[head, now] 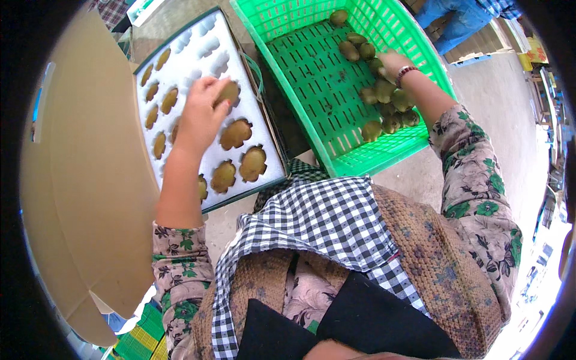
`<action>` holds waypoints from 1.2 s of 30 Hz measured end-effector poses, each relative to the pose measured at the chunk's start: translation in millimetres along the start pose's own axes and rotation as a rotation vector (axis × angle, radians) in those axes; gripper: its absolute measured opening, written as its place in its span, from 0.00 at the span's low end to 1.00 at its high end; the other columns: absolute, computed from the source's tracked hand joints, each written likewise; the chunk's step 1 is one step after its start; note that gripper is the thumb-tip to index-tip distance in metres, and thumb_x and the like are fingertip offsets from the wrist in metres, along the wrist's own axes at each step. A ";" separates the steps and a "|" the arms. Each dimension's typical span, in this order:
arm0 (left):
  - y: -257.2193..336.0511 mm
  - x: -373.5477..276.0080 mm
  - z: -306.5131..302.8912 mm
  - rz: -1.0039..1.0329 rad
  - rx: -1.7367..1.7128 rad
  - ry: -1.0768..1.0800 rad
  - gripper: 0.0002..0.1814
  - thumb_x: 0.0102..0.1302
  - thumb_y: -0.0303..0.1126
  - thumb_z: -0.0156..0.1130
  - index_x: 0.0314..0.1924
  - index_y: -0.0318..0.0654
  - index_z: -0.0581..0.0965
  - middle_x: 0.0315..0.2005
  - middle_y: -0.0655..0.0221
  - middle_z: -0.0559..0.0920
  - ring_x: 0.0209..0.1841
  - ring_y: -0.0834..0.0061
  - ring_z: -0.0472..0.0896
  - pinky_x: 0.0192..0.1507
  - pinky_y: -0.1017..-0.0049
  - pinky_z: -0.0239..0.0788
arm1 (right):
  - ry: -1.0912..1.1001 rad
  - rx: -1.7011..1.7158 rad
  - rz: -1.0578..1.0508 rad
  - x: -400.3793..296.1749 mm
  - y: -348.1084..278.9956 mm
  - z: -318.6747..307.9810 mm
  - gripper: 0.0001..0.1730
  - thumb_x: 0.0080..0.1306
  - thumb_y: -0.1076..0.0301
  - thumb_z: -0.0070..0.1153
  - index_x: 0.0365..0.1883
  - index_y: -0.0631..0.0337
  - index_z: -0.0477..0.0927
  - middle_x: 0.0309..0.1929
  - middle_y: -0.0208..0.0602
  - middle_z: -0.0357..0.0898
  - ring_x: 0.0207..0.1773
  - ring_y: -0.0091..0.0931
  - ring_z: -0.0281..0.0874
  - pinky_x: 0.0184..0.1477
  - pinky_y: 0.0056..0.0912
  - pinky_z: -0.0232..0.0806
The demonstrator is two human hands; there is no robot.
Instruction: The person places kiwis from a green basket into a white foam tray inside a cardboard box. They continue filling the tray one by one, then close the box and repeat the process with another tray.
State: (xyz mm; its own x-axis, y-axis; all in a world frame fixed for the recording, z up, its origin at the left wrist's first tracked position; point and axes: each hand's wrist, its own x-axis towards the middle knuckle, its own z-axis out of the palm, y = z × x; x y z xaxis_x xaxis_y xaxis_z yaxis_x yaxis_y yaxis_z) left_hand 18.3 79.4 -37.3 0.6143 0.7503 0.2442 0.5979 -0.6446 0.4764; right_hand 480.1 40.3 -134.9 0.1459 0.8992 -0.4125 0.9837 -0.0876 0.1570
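Note:
My left hand (pixel 202 108) has its thumb and fingers around a kiwifruit (pixel 231 92) at a cutout of the white foam tray (pixel 258 112). Brown kiwifruit fill the tray's near and left cutouts, such as the large kiwifruit (pixel 236 133) just below. Several cutouts at the far end hold nothing. Inside the green plastic crate (pixel 301 103), my right hand (pixel 396 65) has its fingers on a kiwifruit (pixel 376 67); the fingertips are partly hidden and blurred. Loose kiwifruit (pixel 384 91) lie along the crate's right side.
The foam sits in a cardboard box whose large brown flap (pixel 85 171) stands open at the left. A pale green strap (pixel 254 74) loops between box and crate. Another person in jeans (pixel 454 20) is beyond the crate. Green and yellow stacked material (pixel 139 337) shows at lower left.

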 end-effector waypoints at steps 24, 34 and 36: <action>124.8 -6.9 -20.8 0.115 -0.347 0.127 0.37 0.55 0.37 0.71 0.64 0.40 0.68 0.60 0.51 0.69 0.62 0.53 0.69 0.63 0.64 0.61 | -0.050 1.627 -0.848 -140.4 -169.3 -135.5 0.31 0.66 0.66 0.59 0.66 0.61 0.65 0.51 0.34 0.77 0.48 0.22 0.77 0.48 0.24 0.73; -16.2 -74.5 -39.6 -0.140 -0.073 0.163 0.29 0.54 0.20 0.57 0.59 0.39 0.73 0.56 0.54 0.73 0.59 0.54 0.71 0.62 0.67 0.63 | -0.290 -0.148 -0.182 -35.7 -45.6 38.1 0.36 0.57 0.51 0.63 0.61 0.55 0.70 0.60 0.53 0.66 0.63 0.50 0.66 0.61 0.48 0.65; -12.5 -72.2 -34.4 -0.106 -0.119 0.096 0.27 0.58 0.23 0.57 0.60 0.37 0.71 0.60 0.54 0.71 0.63 0.53 0.68 0.65 0.65 0.59 | -0.344 -0.323 -0.222 -31.6 -38.9 55.4 0.34 0.55 0.50 0.64 0.59 0.54 0.73 0.60 0.51 0.66 0.64 0.51 0.64 0.63 0.49 0.64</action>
State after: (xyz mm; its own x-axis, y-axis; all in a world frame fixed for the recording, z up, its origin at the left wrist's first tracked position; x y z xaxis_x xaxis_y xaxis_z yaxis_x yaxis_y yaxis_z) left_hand -51.2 38.4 -31.9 0.4956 0.8274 0.2640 0.5883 -0.5434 0.5989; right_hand 443.0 -8.5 -177.7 0.0168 0.6836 -0.7297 0.9202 0.2749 0.2787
